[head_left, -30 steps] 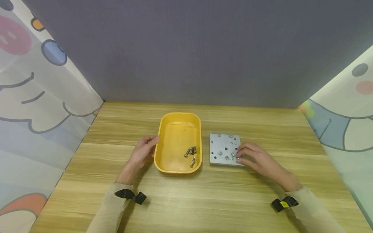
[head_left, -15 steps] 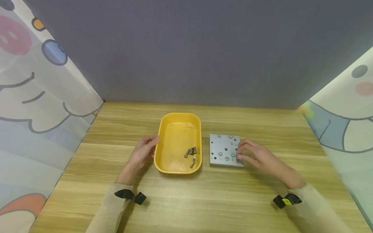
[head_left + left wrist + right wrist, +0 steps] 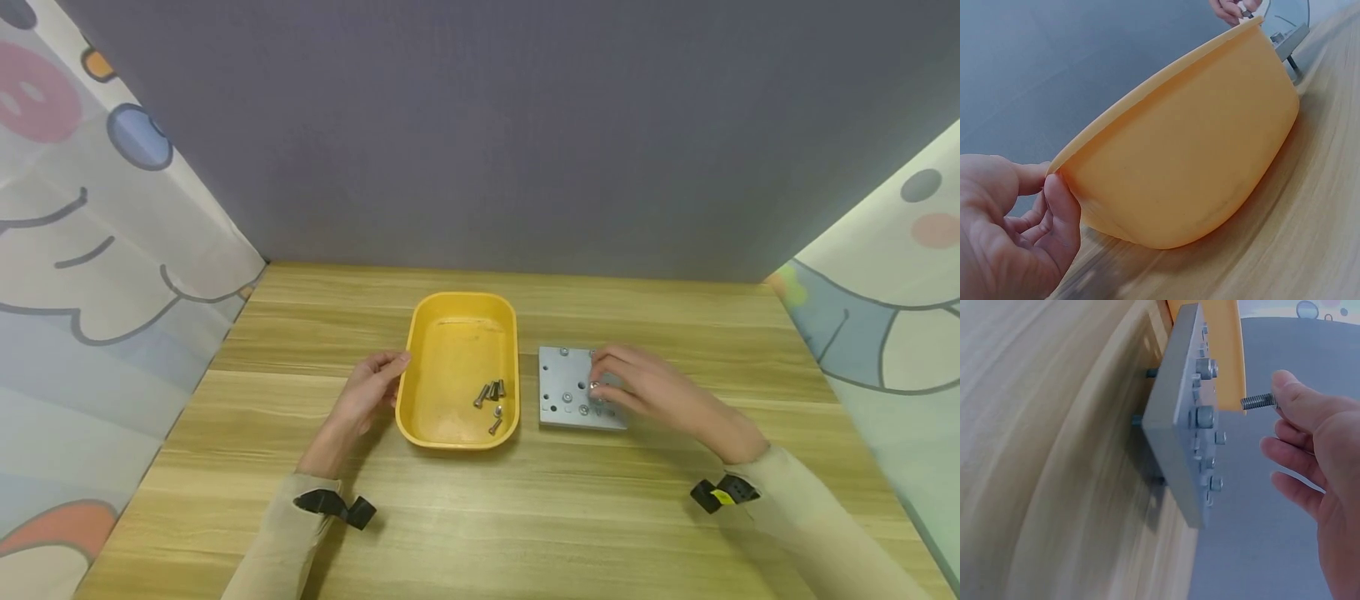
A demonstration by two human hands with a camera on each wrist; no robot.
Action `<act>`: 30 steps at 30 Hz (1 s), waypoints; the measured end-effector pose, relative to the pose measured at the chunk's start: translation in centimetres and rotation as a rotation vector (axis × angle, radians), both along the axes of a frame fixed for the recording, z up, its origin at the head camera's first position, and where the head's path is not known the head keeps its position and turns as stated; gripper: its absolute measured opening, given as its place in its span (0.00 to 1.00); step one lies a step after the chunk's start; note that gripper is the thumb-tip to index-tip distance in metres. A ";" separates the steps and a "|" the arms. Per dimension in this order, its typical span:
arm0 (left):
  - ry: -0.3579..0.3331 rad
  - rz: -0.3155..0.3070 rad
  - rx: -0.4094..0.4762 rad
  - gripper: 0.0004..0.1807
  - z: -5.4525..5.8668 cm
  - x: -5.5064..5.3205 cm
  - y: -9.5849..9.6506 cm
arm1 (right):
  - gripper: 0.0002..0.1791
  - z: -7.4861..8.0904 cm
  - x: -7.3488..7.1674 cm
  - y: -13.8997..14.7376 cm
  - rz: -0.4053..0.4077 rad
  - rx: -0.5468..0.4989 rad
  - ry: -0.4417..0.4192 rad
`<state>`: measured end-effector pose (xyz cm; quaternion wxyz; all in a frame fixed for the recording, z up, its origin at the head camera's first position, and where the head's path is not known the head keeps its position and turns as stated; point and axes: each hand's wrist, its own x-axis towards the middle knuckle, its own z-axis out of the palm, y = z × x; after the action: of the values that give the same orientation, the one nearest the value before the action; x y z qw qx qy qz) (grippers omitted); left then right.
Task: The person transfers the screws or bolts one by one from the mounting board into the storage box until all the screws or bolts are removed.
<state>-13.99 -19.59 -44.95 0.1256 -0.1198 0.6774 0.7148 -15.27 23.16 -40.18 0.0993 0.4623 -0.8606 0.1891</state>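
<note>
My left hand [image 3: 365,393] holds the near-left side wall of a yellow plastic tray [image 3: 450,354], its thumb and fingers pinching the rim in the left wrist view. Several loose screws [image 3: 491,389] lie in the tray's front right part. To the right, a grey metal plate [image 3: 558,377] with holes carries several socket-head screws [image 3: 1205,417], some with ends poking out underneath. Above this plate, my right hand [image 3: 648,387] pinches one screw [image 3: 1257,401] by its head between thumb and finger. The threaded shank points toward the plate, with a gap between them.
Tray and plate stand side by side on a wood-grain table [image 3: 480,525], a narrow strip of tabletop between them. A grey panel [image 3: 510,142] rises behind the table. Printed curtains [image 3: 127,275] hang at both sides.
My right hand has risen from the plate's front right corner and shifted left and away, over the plate, with the screw in its fingers. The left hand and tray stay put.
</note>
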 end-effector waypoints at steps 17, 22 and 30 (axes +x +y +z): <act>0.002 -0.002 -0.004 0.24 0.1 0.1 -0.1 | 0.13 0.6 -1.2 -3.0 0.073 0.005 0.068; 0.002 -0.005 -0.010 0.25 0.1 0.1 -0.1 | 0.13 1.0 -1.4 -3.7 0.060 0.033 0.057; 0.015 -0.004 0.000 0.23 0.0 0.1 -0.1 | 0.12 1.5 -1.8 -4.6 0.075 0.033 0.040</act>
<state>-13.94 -19.67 -44.99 0.1221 -0.1130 0.6785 0.7156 -17.11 18.53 -38.70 0.1018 0.4994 -0.8436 0.1692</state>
